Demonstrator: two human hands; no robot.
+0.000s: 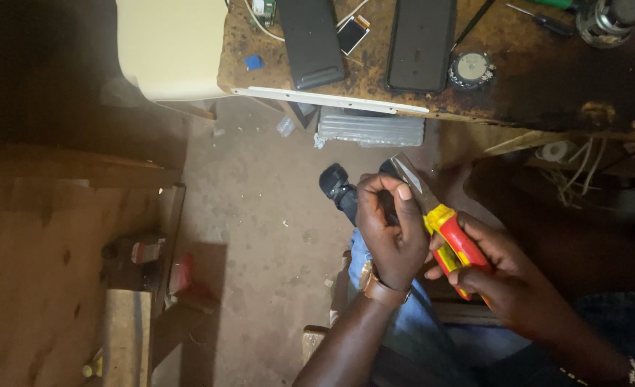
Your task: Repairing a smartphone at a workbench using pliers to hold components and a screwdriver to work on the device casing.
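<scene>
Pliers with red-and-yellow handles squeezed in right hand, steel jaws aimed up toward desk. Left hand curled tight, grip pinching small dark part over lap, just beside plier jaws. Judged best done with part held steady, thumb kept off cutting edges, jaws closed slowly and squarely. Black casings, small speaker, screwdriver left well apart on desk above.
</scene>
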